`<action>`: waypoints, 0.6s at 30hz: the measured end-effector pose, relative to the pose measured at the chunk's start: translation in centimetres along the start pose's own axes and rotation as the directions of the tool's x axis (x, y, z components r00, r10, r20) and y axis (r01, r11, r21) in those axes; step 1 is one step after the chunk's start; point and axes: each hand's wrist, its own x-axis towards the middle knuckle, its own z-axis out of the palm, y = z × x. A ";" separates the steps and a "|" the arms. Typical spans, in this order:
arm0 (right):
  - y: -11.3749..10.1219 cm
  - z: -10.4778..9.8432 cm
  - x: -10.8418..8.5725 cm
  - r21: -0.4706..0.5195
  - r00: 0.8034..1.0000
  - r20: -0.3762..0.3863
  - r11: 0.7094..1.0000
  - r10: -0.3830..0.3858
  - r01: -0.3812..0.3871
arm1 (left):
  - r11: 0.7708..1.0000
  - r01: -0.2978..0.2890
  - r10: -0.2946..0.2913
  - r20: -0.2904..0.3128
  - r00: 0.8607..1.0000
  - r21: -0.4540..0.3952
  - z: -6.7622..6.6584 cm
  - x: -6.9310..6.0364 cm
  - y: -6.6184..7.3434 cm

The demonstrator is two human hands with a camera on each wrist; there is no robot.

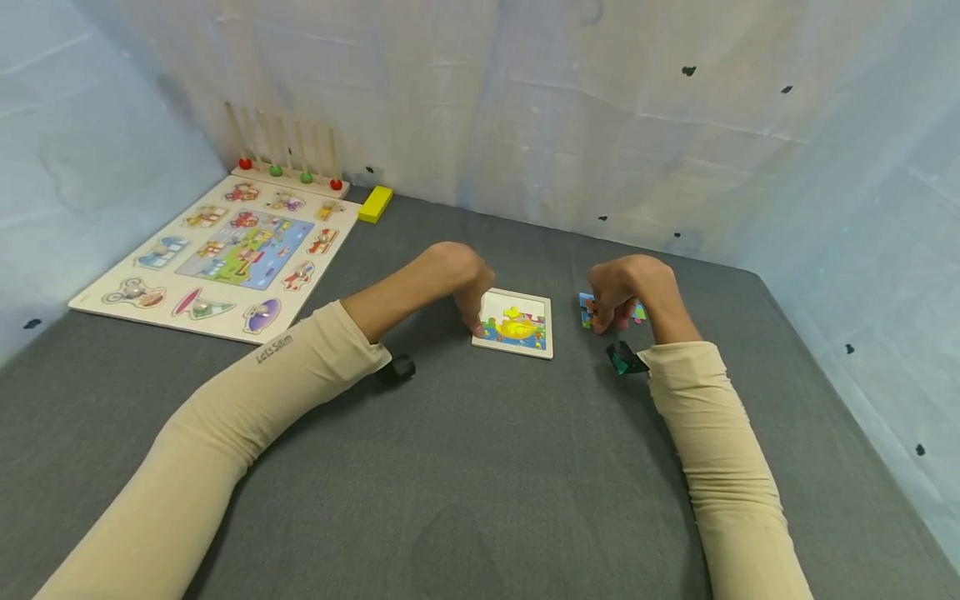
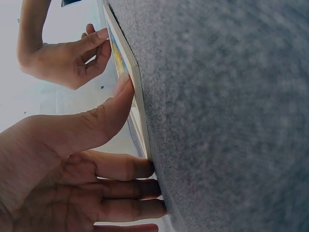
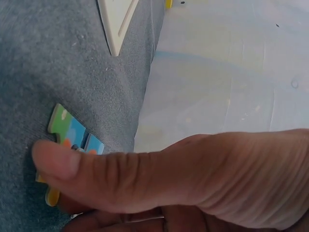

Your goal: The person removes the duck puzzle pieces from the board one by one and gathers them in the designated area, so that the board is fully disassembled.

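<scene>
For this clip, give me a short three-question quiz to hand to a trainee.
1. Fill in: the loose puzzle pieces lie to the person's ____ of the duck puzzle.
2. True or false: the duck puzzle is completely filled.
3. Beyond the large picture board stands: A) a lamp; B) a beaded peg stand; C) a cup.
Key: 1. right, under the right hand. 2. False; a bare white patch shows. 3. B.

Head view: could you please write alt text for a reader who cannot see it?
A person's left hand touches a partly filled yellow duck jigsaw puzzle on a grey table, while the right hand is over jigsaw pieces beside it. Behind, at left, are a picture puzzle board, a peg-and-bead rack and a yellow block.
</scene>
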 end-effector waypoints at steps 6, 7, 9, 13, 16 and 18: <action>0.0 -0.1 0.1 0.001 1.000 -0.003 1.000 -0.003 0.003 | 1.000 0.000 0.000 0.000 1.000 -0.001 0.1 0.0 -0.1; 0.0 -0.1 0.1 0.003 1.000 -0.003 1.000 -0.003 0.003 | 1.000 0.001 -0.001 0.000 1.000 0.000 0.1 0.1 -0.1; 0.1 -0.1 0.1 0.003 1.000 -0.004 1.000 0.002 -0.002 | 1.000 0.001 -0.001 0.001 1.000 0.002 0.1 0.1 -0.1; 0.2 -0.1 0.2 0.007 1.000 -0.011 1.000 0.011 -0.011 | 1.000 0.000 0.000 0.007 1.000 0.005 0.0 0.0 0.0; 0.3 -0.1 0.2 0.016 1.000 -0.015 1.000 0.019 -0.019 | 1.000 -0.003 0.003 0.010 1.000 0.009 -0.1 0.0 0.0; 0.4 -0.1 0.2 0.025 1.000 -0.013 0.999 0.020 -0.019 | 1.000 -0.006 0.006 0.010 1.000 0.012 -0.1 0.1 0.0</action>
